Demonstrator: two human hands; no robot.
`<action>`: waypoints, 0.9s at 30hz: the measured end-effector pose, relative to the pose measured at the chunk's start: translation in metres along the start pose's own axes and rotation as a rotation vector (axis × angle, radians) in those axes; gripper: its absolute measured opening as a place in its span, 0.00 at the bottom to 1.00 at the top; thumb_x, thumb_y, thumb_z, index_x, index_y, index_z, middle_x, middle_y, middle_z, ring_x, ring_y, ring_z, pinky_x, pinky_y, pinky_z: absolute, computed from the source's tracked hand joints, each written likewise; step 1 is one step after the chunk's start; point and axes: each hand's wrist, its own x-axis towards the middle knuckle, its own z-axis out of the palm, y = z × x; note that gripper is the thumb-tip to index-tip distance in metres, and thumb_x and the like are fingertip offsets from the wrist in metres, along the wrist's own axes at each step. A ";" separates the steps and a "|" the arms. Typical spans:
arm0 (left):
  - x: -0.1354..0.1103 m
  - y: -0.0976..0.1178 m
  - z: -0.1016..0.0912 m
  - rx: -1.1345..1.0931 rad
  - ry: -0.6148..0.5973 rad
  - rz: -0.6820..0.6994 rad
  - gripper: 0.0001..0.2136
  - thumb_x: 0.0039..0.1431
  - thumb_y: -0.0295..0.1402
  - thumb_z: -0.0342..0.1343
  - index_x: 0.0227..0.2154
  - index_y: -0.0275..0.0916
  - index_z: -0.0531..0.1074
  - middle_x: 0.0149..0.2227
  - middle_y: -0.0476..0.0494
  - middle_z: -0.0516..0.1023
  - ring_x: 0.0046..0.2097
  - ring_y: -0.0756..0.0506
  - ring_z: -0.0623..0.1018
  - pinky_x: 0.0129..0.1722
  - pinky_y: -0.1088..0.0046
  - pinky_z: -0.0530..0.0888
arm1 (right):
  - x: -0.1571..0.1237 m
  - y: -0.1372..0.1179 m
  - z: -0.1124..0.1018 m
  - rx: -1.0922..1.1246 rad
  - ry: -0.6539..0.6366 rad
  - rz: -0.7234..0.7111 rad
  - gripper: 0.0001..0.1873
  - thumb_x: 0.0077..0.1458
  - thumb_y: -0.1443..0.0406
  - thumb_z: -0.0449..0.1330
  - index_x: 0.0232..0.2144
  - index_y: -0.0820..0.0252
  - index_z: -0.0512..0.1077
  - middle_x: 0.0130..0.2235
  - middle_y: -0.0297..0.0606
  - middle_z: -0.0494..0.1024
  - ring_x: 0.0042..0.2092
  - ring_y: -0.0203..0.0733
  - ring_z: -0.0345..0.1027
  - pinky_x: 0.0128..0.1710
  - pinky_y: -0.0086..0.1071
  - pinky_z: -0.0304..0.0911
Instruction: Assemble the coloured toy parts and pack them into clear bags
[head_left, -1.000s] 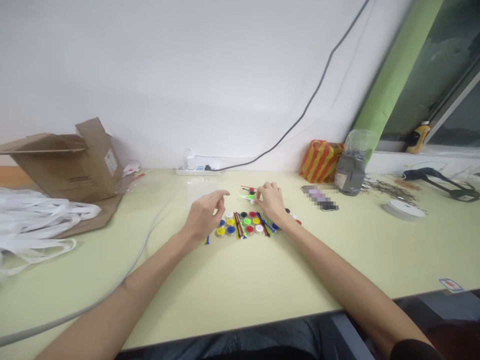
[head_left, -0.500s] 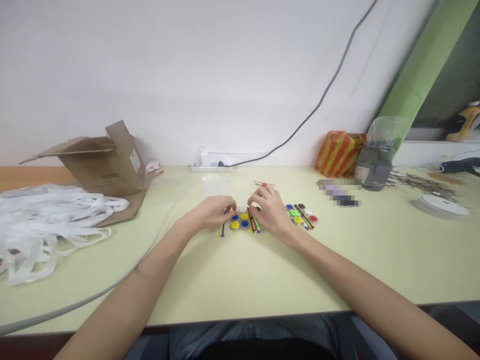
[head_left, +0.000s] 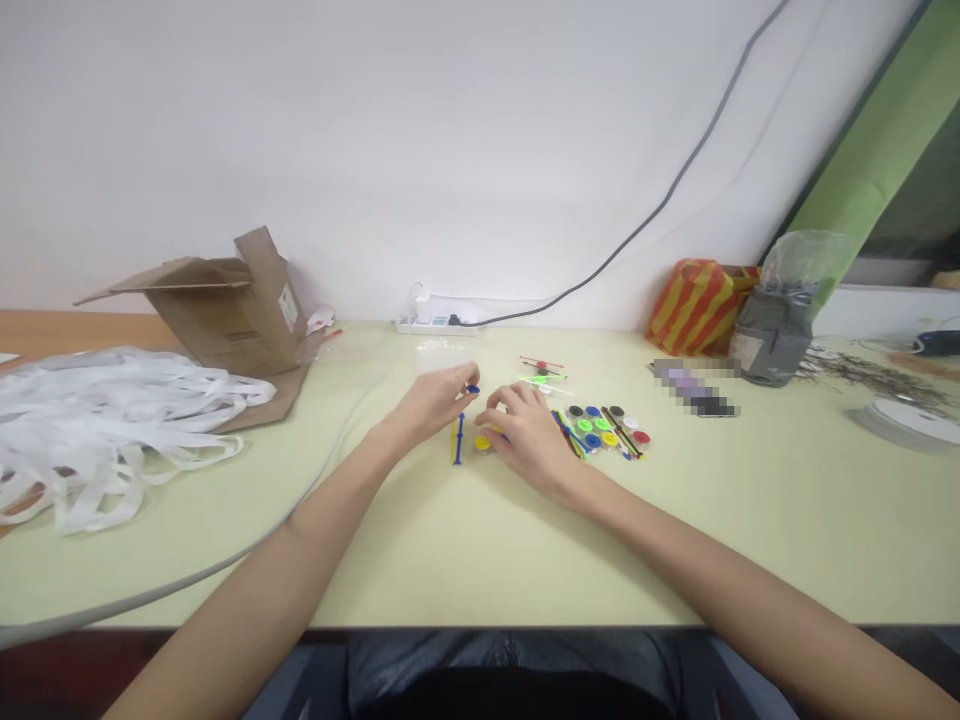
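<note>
My left grip [head_left: 433,402] narrowly pinches a small blue cap [head_left: 472,388] above a blue stick [head_left: 458,438], while my right grip [head_left: 529,440] curves beside a yellow cap [head_left: 482,442], whether holding it I cannot tell.

Plastic discs [head_left: 604,428] lie on the table [head_left: 750,540], right of strapping [head_left: 112,430], before a power strip [head_left: 439,325].
</note>
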 end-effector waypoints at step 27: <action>0.001 -0.006 -0.008 0.001 0.375 -0.221 0.11 0.61 0.24 0.50 0.37 0.43 0.75 0.40 0.46 0.83 0.42 0.43 0.81 0.40 0.68 0.72 | 0.042 -0.018 0.027 -0.148 -0.211 -0.112 0.10 0.61 0.73 0.55 0.37 0.61 0.76 0.43 0.45 0.76 0.48 0.50 0.61 0.43 0.40 0.54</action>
